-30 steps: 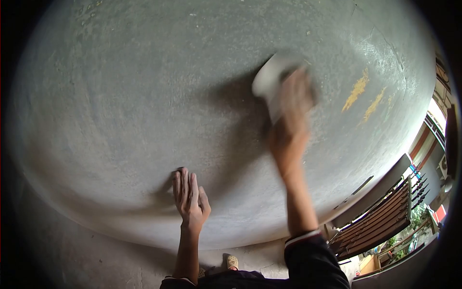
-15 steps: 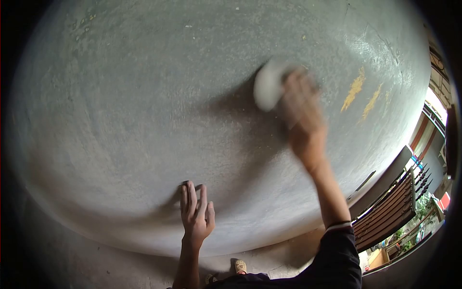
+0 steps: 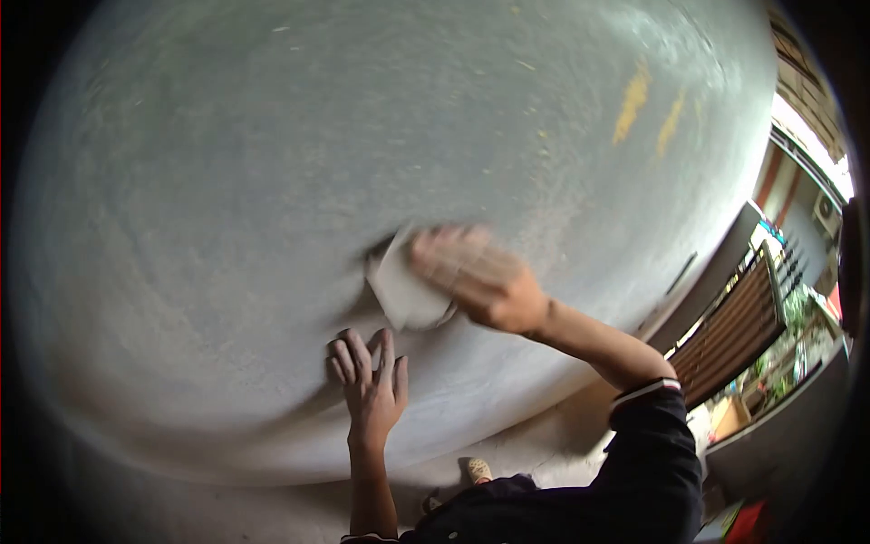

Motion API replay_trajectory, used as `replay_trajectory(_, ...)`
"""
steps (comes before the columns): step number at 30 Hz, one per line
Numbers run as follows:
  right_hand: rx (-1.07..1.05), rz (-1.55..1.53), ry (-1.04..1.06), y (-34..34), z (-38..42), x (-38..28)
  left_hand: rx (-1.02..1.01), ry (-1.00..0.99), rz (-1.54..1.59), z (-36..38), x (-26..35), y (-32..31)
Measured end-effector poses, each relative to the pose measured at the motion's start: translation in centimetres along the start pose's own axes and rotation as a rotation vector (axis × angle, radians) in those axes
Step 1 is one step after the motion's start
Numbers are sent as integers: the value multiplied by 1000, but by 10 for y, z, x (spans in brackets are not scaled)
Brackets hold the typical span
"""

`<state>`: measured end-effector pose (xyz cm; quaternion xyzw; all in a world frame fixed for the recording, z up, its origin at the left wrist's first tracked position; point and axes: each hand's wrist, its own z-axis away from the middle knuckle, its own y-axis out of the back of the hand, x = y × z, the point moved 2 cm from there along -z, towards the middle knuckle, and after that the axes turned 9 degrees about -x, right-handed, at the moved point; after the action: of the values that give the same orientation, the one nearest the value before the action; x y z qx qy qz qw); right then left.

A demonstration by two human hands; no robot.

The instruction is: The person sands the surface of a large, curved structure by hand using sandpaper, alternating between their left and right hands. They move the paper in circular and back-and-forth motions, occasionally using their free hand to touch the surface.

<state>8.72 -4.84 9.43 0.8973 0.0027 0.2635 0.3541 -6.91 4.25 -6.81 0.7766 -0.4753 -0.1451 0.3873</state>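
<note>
A large grey wall surface [image 3: 254, 181] fills most of the head view and looks curved. My right hand [image 3: 476, 276], blurred by motion, presses a whitish pad or cloth [image 3: 403, 290] against it near the middle. My left hand [image 3: 372, 385] rests on the wall just below and left of the pad, fingers apart, holding nothing. Two yellow streaks [image 3: 632, 102] mark the wall at the upper right.
A dark slatted gate or railing [image 3: 734, 335] stands at the right, with green plants [image 3: 797, 313] beyond it. At the bottom, a light perforated shoe [image 3: 479, 470] is on the grey floor [image 3: 299, 508].
My right hand and the pad have moved down and left across the wall, closer to my left hand. The view has shifted, with the yellow streaks now higher and further left.
</note>
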Motion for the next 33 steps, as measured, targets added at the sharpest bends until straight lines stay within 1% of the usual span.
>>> replay_trajectory(1,-92,39,87,1,12,2,-8,-12,-30,1,-2,-2)
replay_trajectory(2,-101,33,48,14,6,15,-6,-19,-33,2,-2,-4)
replay_trajectory(4,231,301,-63,45,-21,66,40,-37,-44,0,-1,-10)
replay_trajectory(5,238,310,-69,45,-22,81,45,-48,-47,-4,1,-13)
replay_trajectory(7,493,266,-238,39,-18,95,75,-31,-71,0,-2,-13)
replay_trajectory(8,263,312,-213,19,-3,62,76,-33,-72,1,-2,-13)
replay_trajectory(9,17,283,-77,3,13,26,59,-49,-71,1,-3,-12)
replay_trajectory(10,22,287,-65,6,16,27,49,-58,-68,0,-2,-13)
replay_trajectory(12,-121,70,189,15,20,27,53,-54,-88,2,-1,-12)
replay_trajectory(13,61,314,109,32,11,49,54,-63,-106,1,-1,-12)
replay_trajectory(14,187,315,-116,56,-4,66,69,-63,-88,1,-2,-15)
replay_trajectory(15,394,307,-233,72,-8,92,85,-56,-90,-2,-1,-15)
replay_trajectory(16,411,33,-527,82,-7,95,90,-53,-94,-1,0,-14)
replay_trajectory(18,527,170,-341,44,1,70,69,-65,-111,-1,-1,-13)
replay_trajectory(19,173,314,-287,27,14,49,51,-67,-82,-1,-2,-13)
replay_trajectory(20,41,94,-174,14,22,22,37,-60,-47,-1,-1,-16)
replay_trajectory(22,-91,83,149,11,24,28,39,-66,-71,1,-3,-18)
replay_trajectory(24,99,399,14,47,3,70,62,-64,-102,-1,-3,-19)
replay_trajectory(25,265,459,-135,67,-3,103,86,-71,-132,-2,-3,-20)
replay_trajectory(26,425,510,-290,80,-4,122,82,-73,-138,-3,-2,-20)
replay_trajectory(28,653,402,-236,59,-3,116,76,-54,-142,-2,-1,-19)
replay_trajectory(29,367,285,-244,35,9,83,79,-61,-144,-3,-3,-19)
replay_trajectory(30,123,220,-119,15,17,39,59,-66,-122,-3,-5,-20)
replay_trajectory(31,122,214,-112,16,17,43,32,-60,-102,0,-5,-20)
replay_trajectory(33,114,179,115,20,15,55,15,-58,-113,4,-4,-17)
